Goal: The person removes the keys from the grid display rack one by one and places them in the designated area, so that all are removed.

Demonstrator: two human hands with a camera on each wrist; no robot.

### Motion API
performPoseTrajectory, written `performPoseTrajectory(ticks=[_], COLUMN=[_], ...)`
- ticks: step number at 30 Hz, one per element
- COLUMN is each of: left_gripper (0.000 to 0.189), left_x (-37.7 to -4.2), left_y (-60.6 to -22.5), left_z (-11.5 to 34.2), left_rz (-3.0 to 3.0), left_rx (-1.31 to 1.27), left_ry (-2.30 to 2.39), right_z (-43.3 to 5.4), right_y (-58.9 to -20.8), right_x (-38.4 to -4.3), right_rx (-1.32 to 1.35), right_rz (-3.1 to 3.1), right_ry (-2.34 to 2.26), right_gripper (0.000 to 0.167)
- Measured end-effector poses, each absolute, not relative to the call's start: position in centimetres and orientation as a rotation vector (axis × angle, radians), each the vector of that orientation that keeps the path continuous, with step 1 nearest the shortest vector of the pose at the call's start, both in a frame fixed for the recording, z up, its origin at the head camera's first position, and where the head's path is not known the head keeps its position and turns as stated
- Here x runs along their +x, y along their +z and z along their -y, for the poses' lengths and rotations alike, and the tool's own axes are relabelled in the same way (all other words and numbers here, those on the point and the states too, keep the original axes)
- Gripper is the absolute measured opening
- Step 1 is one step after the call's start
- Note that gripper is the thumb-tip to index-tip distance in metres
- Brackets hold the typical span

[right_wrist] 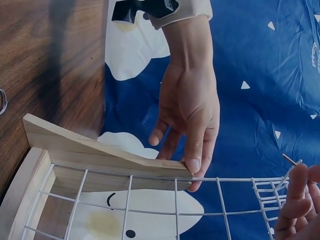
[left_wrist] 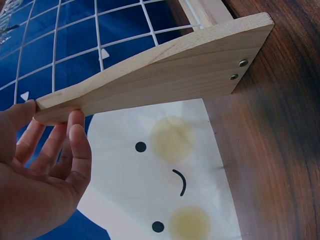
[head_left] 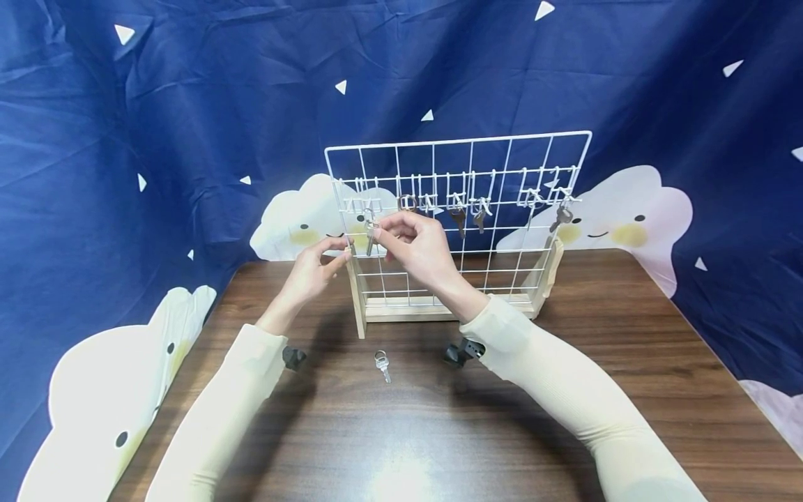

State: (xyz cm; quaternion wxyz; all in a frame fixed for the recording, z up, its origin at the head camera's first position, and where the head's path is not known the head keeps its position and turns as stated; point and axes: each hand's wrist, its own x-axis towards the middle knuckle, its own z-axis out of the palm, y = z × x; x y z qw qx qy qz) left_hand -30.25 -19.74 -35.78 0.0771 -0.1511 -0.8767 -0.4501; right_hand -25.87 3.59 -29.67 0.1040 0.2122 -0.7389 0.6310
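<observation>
A white wire grid rack (head_left: 458, 139) stands in a wooden base on the table. My left hand (head_left: 311, 272) holds the upper end of the rack's left wooden side piece (left_wrist: 150, 75), with the thumb on one face and fingers on the other. In front of the leftmost hooks (head_left: 359, 203), my right hand (head_left: 419, 247) pinches a key (head_left: 370, 244) by its ring end. Only a thin sliver of metal shows above the right fingertips in the right wrist view. Another silver key (head_left: 383, 366) with a ring lies on the table before the rack.
More keys hang on the rack's hooks, among them a dark key (head_left: 459, 219), a second key (head_left: 479, 221) and one at the far right (head_left: 561, 216). The brown wooden table (head_left: 401, 425) ends at a blue curtain (head_left: 251, 84) with clouds and white triangles.
</observation>
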Motion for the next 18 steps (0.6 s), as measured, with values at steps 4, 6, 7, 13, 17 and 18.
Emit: performPoseTrajectory(ticks=[4, 6, 7, 13, 17, 18], left_gripper=[0.039, 0.039, 0.039, 0.039, 0.038, 0.037], left_x=[-30.26, -30.23, -30.22, -30.19, -30.22, -30.23], left_y=[-35.76, -35.73, -35.71, -35.76, -35.80, -35.80], left_z=[19.75, 19.74, 19.74, 19.74, 19.73, 19.73], left_rz=[2.621, 2.619, 2.617, 2.609, 2.606, 2.606], left_rx=[-0.457, -0.458, -0.461, -0.467, -0.467, -0.466], left_ry=[-1.358, -1.360, -1.365, -1.389, -1.382, -1.375], right_z=[-3.59, -3.62, -3.65, -3.86, -4.07, -4.12], right_y=[-29.52, -29.46, -29.45, -29.75, -30.23, -30.35], right_x=[-25.59, -25.44, -25.38, -25.05, -24.93, -24.89], right_rx=[0.624, 0.622, 0.620, 0.602, 0.619, 0.624], right_rz=[2.179, 2.187, 2.196, 2.244, 2.268, 2.275], right_ry=[1.878, 1.883, 1.883, 1.900, 1.878, 1.875], right_gripper=[0.017, 0.018, 0.019, 0.019, 0.018, 0.018])
